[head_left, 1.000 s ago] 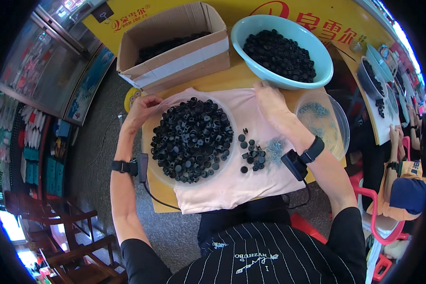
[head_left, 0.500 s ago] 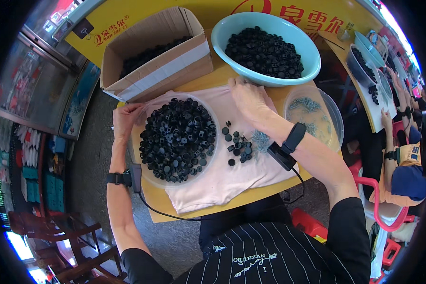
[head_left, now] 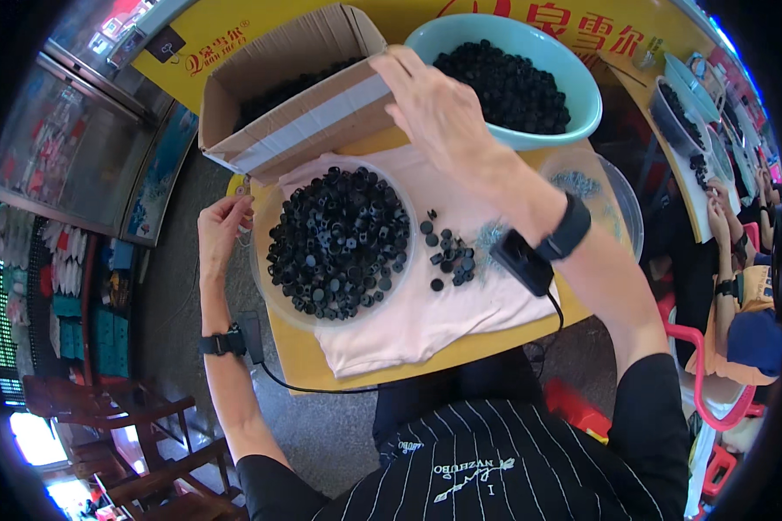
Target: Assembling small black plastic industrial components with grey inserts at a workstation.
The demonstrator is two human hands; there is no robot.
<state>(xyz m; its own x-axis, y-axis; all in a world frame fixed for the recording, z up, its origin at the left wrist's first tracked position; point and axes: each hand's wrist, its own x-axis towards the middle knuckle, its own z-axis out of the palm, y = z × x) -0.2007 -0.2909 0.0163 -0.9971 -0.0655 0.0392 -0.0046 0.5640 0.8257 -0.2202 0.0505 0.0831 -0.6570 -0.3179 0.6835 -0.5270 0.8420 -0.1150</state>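
My left hand (head_left: 223, 230) is at the table's left edge, fingers pinched together beside the rim of a clear round tray (head_left: 259, 276). Whatever is between those fingertips is hidden. Heaped in the tray are small black plastic parts (head_left: 334, 243). My right hand (head_left: 443, 113) is raised, thumb and fingers apart, its fingertips overlapping the right corner of a cardboard box (head_left: 295, 130); contact with the box is unclear. Under the tray lies a pale pink cloth (head_left: 391, 334). Loose black caps (head_left: 450, 253) and small metal pins (head_left: 493, 234) rest on it.
A light blue basin (head_left: 586, 87) full of black parts stands at the back right. Behind my right forearm is a clear round lid (head_left: 627, 204) holding metal pins. Cables run from both wrist straps. At the far right, another person works at a table (head_left: 682, 195).
My right hand has lifted from beside the basin's front rim and moved left to the box corner. My left hand has drawn slightly away from the cloth's corner. The view has shifted a little.
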